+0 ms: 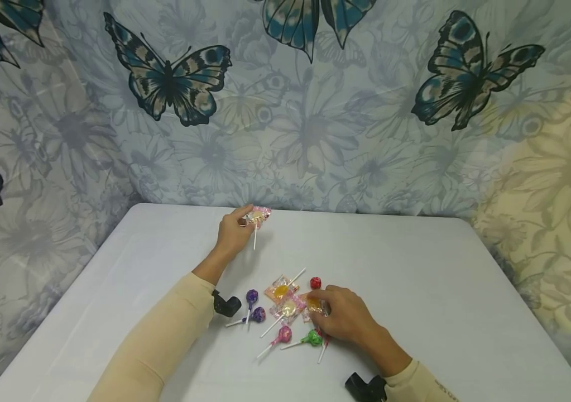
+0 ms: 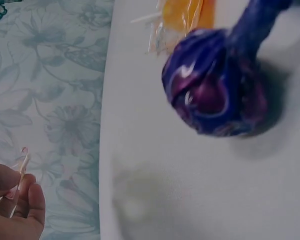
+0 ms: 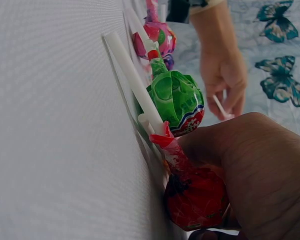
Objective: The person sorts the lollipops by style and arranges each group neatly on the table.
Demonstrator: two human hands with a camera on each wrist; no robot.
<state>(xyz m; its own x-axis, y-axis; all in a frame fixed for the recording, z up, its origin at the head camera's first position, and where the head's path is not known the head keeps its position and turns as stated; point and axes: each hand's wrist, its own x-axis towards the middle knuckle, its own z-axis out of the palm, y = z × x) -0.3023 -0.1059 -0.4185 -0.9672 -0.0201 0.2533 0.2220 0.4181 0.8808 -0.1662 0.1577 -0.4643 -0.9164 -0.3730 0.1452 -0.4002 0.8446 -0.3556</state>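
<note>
Near the back edge of the white table, my left hand (image 1: 233,231) pinches a flat lollipop (image 1: 259,214) in a clear pink-edged wrapper, its white stick pointing down. My right hand (image 1: 349,314) is at the right side of the candy group, thumb and fingers around a yellow-orange lollipop (image 1: 315,305) in a clear wrapper. In the right wrist view, a round red lollipop (image 3: 197,200) lies right beside the right thumb, with a green lollipop (image 3: 175,100) past it. The right fingertips are mostly hidden there.
Left of the right hand lie an orange flat lollipop (image 1: 281,291), a pale yellow one (image 1: 289,308), a pink round one (image 1: 284,334) and two purple ones, the upper (image 1: 252,296) close to the left wrist camera (image 1: 227,305). Another red lollipop (image 1: 315,282) sits behind. Butterfly-print cloth (image 1: 310,128) borders the table (image 1: 416,268).
</note>
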